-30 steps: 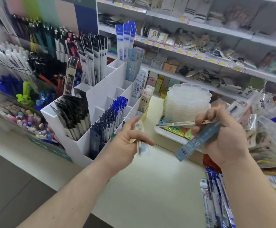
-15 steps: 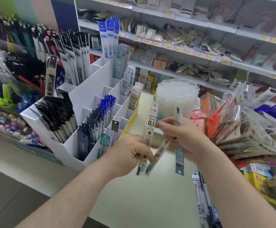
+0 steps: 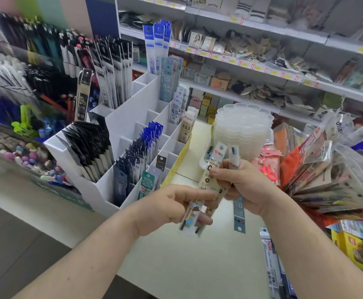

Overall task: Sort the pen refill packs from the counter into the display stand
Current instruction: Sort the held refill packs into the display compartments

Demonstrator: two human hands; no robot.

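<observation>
- Hands are being held together at the centre of the frame, above the counter (image 3: 176,266); the left hand (image 3: 165,209) is pinching a beige refill pack (image 3: 214,180) near its lower half, and its lower end is blurred.
- A second, clear pack (image 3: 233,157) and a grey-blue pack (image 3: 239,212) are being gripped in the curled fingers of the right hand (image 3: 246,186).
- Compared with a second ago, the hands are being seen far closer together: then they were apart, with the grey-blue pack slanting out of the right hand; now the beige pack is being taken or steadied between both hands.
- This is being read as one pack being singled out for slotting, so sorting is under way, not finished.
- The beige pack's long axis is being kept near upright, leaning slightly to the right, with its hang-hole header pointing to the upper part of the frame; the grey-blue pack is hanging straight down below the right hand.
- The white display stand (image 3: 131,117) is being seen left of centre, just beside the hands, with matching beige packs (image 3: 186,128) already standing in one of its right-hand compartments.
- More packs (image 3: 271,266) are lying on the counter at lower right.
- A stack of clear trays (image 3: 243,128) is standing behind the hands.
</observation>
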